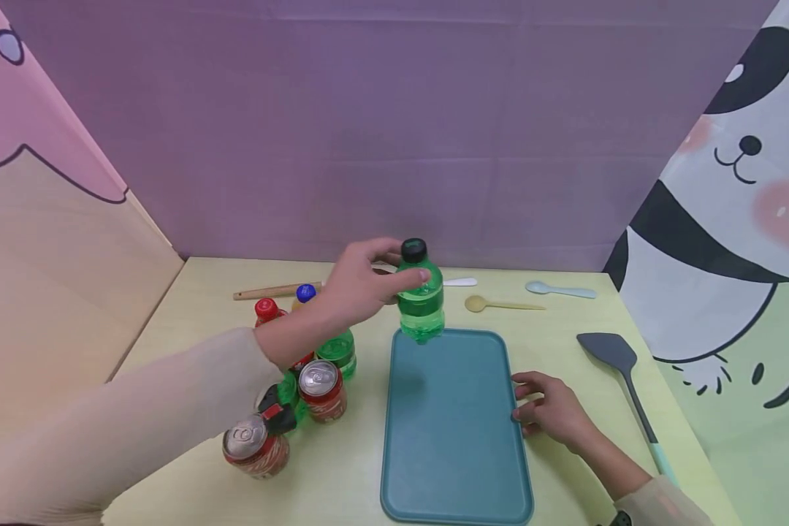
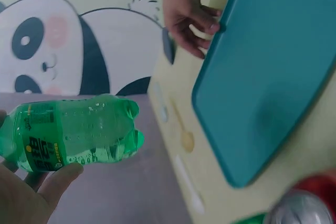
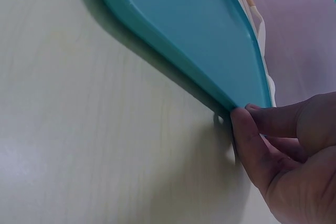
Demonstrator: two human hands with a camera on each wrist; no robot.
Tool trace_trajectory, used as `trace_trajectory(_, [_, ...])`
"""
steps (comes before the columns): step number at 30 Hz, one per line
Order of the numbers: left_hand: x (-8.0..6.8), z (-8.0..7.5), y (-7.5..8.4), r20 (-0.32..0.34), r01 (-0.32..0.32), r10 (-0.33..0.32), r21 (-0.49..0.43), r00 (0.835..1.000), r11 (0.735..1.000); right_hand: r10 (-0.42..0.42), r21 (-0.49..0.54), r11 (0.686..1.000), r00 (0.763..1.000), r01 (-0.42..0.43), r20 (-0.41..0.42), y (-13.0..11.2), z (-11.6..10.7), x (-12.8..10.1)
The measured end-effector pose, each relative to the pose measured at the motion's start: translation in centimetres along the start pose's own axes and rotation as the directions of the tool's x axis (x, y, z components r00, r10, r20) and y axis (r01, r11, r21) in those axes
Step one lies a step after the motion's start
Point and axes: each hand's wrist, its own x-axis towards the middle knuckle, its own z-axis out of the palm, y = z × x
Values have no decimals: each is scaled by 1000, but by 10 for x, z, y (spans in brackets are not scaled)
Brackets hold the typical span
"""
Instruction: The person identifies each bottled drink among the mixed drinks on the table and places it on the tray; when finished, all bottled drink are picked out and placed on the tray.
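Left hand (image 1: 361,288) clamped round a translucent green bottle (image 1: 422,313), shiny plastic, lobed base, black cap, held upright above the tray's far end. Dark label with yellow print, too blurred to read. Right hand (image 1: 552,410): thumb and finger pinching the right rim of the tray (image 1: 456,431), flat blue-green rectangle, rounded corners, raised lip. Left forearm partly blocks a cluster under it: red cans (image 1: 322,398) with silvery lids, red-capped bottle (image 1: 266,310), other bottles. Right of right hand: spatula (image 1: 610,351), flat dark blade. Ahead of it: yellowish spoon (image 1: 476,303), pale-blue spoon (image 1: 560,290). Can lettering illegible.

free room above tray (image 1: 456,431), cans (image 1: 324,402) crowding left
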Motion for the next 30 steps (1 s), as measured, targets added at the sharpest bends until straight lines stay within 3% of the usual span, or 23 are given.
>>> trace_trajectory(3, [15,25,-9,12,5,-5,-8,1000,1000,10,4,1000,1000,-10,-11,1,0,-1])
trace_trajectory(7, [31,58,-24,10,0,0,48,1000,999,23,-1,1000,1000,-23,-16,1,0,-2])
trace_trajectory(15, [51,114,-50,-9,50,-49,127,999,991,22,-5,1000,1000,-22,-17,3,1,-2])
trace_trajectory(22, [64,145,-69,-33,52,-48,137,998,989,32,-25,999,999,-32,-26,1,2,-2])
trace_trajectory(30, [68,162,-87,9,37,-39,155,999,987,24,-5,1000,1000,-24,-21,1,2,-1])
